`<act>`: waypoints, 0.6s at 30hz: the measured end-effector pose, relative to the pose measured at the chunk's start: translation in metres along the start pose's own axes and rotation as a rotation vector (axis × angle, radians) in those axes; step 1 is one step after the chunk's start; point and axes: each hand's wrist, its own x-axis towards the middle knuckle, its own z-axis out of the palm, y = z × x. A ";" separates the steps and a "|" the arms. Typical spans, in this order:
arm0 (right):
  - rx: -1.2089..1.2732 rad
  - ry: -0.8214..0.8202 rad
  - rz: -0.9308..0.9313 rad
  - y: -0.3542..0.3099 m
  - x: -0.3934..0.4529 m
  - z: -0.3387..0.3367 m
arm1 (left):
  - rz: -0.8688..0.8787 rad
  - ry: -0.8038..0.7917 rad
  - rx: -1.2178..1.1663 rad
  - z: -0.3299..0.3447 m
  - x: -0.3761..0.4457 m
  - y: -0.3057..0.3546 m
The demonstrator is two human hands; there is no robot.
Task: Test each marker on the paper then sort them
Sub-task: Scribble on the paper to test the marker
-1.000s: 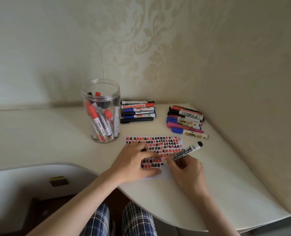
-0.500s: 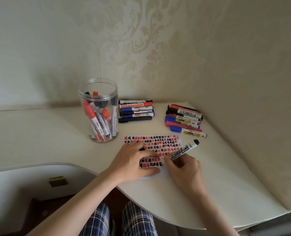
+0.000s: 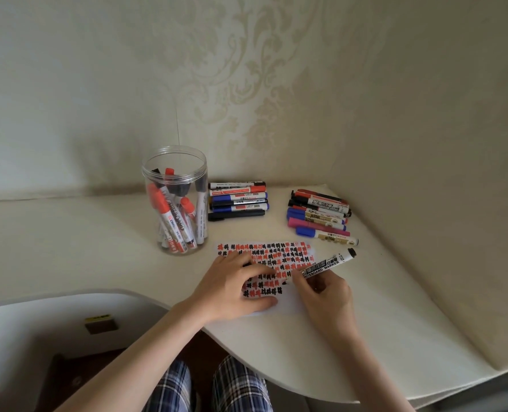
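A cream desk (image 3: 98, 239) is set in a corner of patterned wallpaper (image 3: 247, 84). The paper (image 3: 276, 257) is pressed flat by the left hand (image 3: 232, 286), fingers spread; a marker (image 3: 321, 267) is pinched in the right hand (image 3: 327, 298), tip on the paper.

I'm seeing paper (image 3: 288, 257) covered in red and black scribble marks, a white marker (image 3: 324, 266) with black lettering, cream damask wallpaper (image 3: 247, 84), blue plaid pants (image 3: 208, 385)
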 end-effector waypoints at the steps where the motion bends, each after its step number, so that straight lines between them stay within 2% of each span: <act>1: 0.004 0.002 0.018 0.001 0.002 0.000 | -0.011 -0.020 -0.030 -0.001 0.001 0.000; 5: 0.091 -0.053 0.081 -0.001 0.004 -0.003 | -0.165 -0.098 -0.301 -0.011 -0.002 0.006; 7: 0.177 -0.086 0.111 -0.009 0.003 -0.006 | -0.201 -0.092 -0.339 -0.018 -0.006 0.008; 14: 0.340 -0.162 0.150 -0.028 -0.001 -0.001 | -0.234 0.127 -0.570 -0.026 -0.020 0.009; 18: 0.504 -0.195 0.160 -0.041 -0.003 0.007 | -0.223 0.204 -0.625 -0.031 -0.023 0.013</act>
